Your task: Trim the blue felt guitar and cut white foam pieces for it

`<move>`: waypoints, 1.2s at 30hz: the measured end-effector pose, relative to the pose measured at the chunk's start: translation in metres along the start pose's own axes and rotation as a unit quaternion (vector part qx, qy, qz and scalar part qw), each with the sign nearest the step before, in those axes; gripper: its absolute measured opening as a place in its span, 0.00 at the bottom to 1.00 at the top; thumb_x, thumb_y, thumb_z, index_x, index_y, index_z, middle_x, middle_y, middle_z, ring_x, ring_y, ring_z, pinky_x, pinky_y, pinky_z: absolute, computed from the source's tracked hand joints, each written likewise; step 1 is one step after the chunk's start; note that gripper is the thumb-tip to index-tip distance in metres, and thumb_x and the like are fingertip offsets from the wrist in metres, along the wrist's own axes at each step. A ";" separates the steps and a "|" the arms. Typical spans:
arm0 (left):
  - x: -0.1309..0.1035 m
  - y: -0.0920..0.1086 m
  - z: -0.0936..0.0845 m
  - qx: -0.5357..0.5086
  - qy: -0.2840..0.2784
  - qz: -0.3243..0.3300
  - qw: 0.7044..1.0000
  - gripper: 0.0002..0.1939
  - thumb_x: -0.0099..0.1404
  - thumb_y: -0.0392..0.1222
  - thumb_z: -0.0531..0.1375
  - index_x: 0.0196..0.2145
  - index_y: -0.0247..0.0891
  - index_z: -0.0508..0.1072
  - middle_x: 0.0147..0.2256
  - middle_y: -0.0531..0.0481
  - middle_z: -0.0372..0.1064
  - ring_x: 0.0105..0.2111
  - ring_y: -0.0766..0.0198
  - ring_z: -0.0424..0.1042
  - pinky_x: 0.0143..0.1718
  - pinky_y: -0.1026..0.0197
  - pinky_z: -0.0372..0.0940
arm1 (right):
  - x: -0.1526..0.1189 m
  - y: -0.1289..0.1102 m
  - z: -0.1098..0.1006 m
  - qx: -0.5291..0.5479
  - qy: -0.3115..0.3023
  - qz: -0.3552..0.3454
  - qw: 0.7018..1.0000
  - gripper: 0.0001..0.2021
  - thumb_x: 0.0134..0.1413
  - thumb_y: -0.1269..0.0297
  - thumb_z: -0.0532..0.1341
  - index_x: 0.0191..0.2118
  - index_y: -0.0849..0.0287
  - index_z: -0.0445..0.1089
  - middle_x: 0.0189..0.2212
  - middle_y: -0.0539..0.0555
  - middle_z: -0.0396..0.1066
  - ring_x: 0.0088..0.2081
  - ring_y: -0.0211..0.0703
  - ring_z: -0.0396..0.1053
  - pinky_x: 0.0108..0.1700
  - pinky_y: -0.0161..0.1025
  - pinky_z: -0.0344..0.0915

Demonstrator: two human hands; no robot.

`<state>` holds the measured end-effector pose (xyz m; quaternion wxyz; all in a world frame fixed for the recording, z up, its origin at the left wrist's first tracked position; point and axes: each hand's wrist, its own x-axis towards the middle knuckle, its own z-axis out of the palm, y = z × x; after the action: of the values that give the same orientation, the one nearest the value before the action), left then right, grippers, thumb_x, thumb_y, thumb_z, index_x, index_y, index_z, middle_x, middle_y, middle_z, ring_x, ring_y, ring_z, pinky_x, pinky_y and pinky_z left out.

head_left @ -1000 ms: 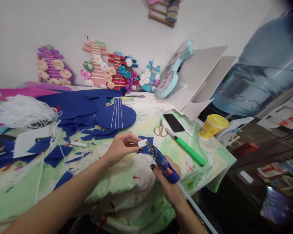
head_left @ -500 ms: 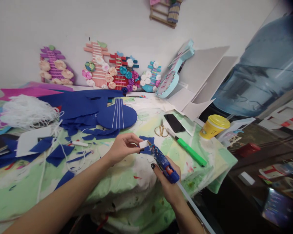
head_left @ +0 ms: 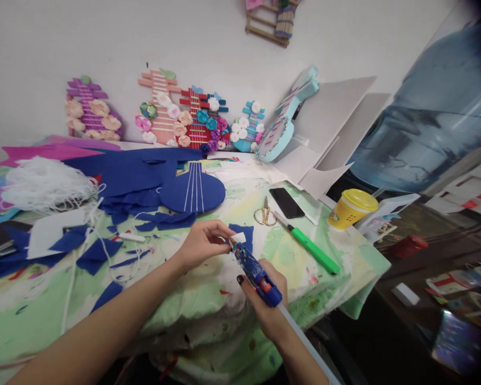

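Between its thumb and fingers, my left hand [head_left: 206,243] pinches a small white piece of card [head_left: 238,238]. My right hand [head_left: 266,299] is wrapped round a blue hot glue gun [head_left: 258,272], whose nozzle points up and left at the card's near edge. I cannot make out whether the nozzle touches the card. A long pale glue stick [head_left: 304,339] runs out of the gun's back end. Below the card lies a dark blue fabric piece [head_left: 244,235], partly covered. Beyond my left hand, a blue lute-shaped body [head_left: 192,190] with white strings lies flat.
Gold-handled scissors [head_left: 265,213], a black phone [head_left: 287,202] and a green utility knife [head_left: 312,248] lie to the right. A yellow lidded tub [head_left: 350,208] stands at the table's right edge. White string [head_left: 46,184] is heaped at left. Decorated instrument shapes [head_left: 192,120] lean against the wall.
The glue gun in my right hand has moved left and slightly down, its nozzle passing from the card's right end to its near edge by my left fingertips. My left hand has barely moved.
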<state>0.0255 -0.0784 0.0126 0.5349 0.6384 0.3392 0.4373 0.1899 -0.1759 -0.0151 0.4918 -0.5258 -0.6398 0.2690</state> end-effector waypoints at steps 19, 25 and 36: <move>0.003 -0.001 -0.004 0.006 0.026 0.007 1.000 0.14 0.47 0.40 0.68 0.31 0.32 0.74 0.28 0.44 0.76 0.26 0.61 0.75 0.26 0.62 0.70 | -0.002 0.002 -0.028 -0.096 0.075 -0.059 0.991 0.10 0.50 0.66 0.58 0.25 0.56 0.55 0.22 0.47 0.57 0.25 0.36 0.58 0.27 0.34 0.55; 0.003 -0.001 -0.005 0.009 0.061 0.016 0.998 0.15 0.46 0.40 0.68 0.32 0.33 0.73 0.30 0.45 0.76 0.28 0.59 0.75 0.31 0.60 0.71 | 0.018 0.016 -0.081 -0.319 0.165 -0.124 0.925 0.07 0.48 0.60 0.60 0.29 0.56 0.61 0.21 0.49 0.63 0.22 0.38 0.60 0.27 0.35 0.55; 0.003 -0.007 -0.003 0.036 0.048 0.006 0.998 0.14 0.46 0.42 0.68 0.32 0.33 0.75 0.31 0.45 0.76 0.30 0.60 0.74 0.33 0.59 0.71 | 0.105 0.090 -0.212 -0.552 -0.117 -0.054 0.824 0.13 0.44 0.73 0.56 0.40 0.64 0.61 0.37 0.64 0.68 0.36 0.48 0.67 0.35 0.38 0.58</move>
<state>0.0242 -0.0733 0.0068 0.4918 0.6374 0.3767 0.4581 0.4243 -0.0872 0.0222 0.0547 -0.6385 -0.7616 -0.0965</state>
